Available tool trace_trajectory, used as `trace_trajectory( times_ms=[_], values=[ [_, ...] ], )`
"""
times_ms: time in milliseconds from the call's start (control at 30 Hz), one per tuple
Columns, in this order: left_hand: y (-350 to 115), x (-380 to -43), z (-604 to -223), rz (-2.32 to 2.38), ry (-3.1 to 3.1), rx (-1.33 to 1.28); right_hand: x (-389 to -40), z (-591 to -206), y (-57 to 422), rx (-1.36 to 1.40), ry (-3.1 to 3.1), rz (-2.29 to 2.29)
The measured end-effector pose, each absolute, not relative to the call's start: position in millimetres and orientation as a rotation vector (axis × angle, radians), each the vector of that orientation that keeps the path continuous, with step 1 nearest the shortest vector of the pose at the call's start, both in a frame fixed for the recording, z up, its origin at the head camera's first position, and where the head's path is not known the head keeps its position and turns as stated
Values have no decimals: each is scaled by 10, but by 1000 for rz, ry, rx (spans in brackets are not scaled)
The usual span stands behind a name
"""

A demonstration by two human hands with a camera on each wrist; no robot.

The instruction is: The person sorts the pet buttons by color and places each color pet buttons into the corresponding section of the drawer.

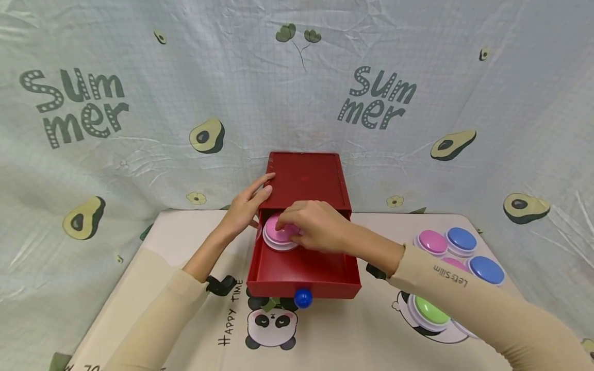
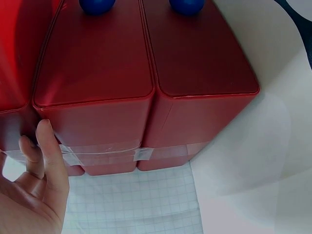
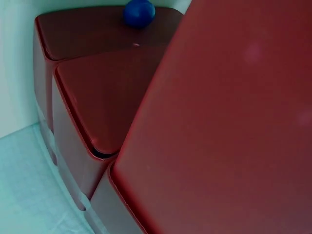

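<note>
In the head view a red drawer cabinet [image 1: 306,180] stands by the patterned backdrop, its top drawer [image 1: 301,268] pulled out. A round pink push button [image 1: 277,230] with a white base sits in the drawer's back left part. My right hand [image 1: 317,224] reaches in from the right and grips the button, fingers curled over its dome and side. My left hand [image 1: 243,208] steadies the cabinet's left side, thumb and fingers extended along it. The left wrist view shows the left fingers [image 2: 48,151] against the cabinet's side. In the right wrist view the hand is hidden behind the drawer wall [image 3: 229,117].
Blue [image 1: 486,270], pink [image 1: 432,241] and green buttons [image 1: 431,310] lie at the table's right, partly under the right sleeve. A blue knob [image 1: 303,298] projects from the drawer front. Lower drawers [image 2: 200,53] are closed; clear tape [image 2: 102,152] runs across the cabinet.
</note>
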State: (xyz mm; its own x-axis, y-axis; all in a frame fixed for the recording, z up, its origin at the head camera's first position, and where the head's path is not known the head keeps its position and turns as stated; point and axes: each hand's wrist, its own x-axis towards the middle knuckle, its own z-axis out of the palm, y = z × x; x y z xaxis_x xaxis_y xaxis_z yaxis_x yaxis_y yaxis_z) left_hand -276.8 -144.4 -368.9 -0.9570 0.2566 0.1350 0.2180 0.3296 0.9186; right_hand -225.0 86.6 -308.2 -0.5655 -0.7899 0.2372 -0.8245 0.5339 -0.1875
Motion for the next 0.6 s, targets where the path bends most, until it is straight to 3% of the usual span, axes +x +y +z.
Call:
trace_trajectory(
  times_ms=[400,600],
  values=[
    [-1447,-2781,-3692,1741,2540,468,-2272,-2903,1112,1473,-2561,946],
    [-1441,-2786,-3701,1768,2523,468,-2315,-2827,1589,1244,-2540,1084]
  ],
)
